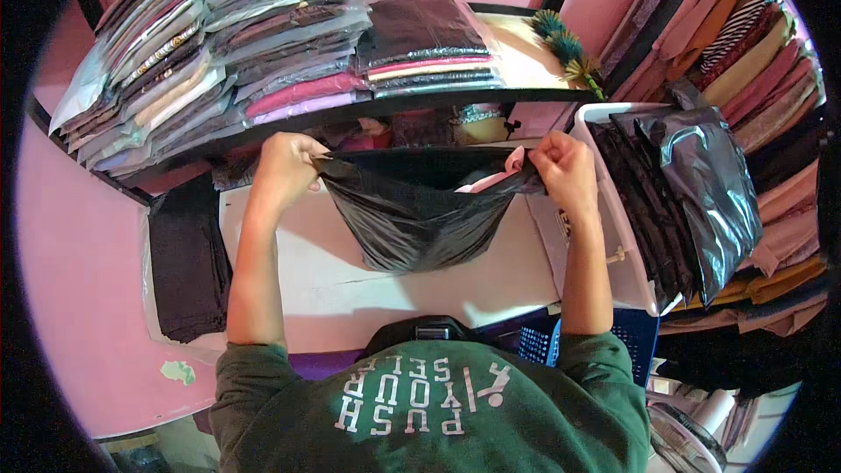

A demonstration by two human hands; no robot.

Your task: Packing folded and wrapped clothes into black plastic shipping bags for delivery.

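Note:
A black plastic bag [420, 223] hangs stretched between my two hands above a white tabletop [315, 276], its mouth spread wide. At the bag's left top corner, my left hand [289, 164] pinches the rim between thumb and fingers. My right hand [564, 167] grips the opposite top corner. Near that right corner, a piece of pink material [496, 177] shows inside the mouth and pokes up over the rim. The bag's dark inside hides whatever else it may hold.
Folded fabrics in clear plastic [289, 33] are stacked on a shelf behind. A white bin [621, 236] with black plastic packages [703, 190] stands right, beside hanging cloths [736, 72]. Folded black cloth [187, 263] lies left. A blue basket [640, 341] sits below the bin.

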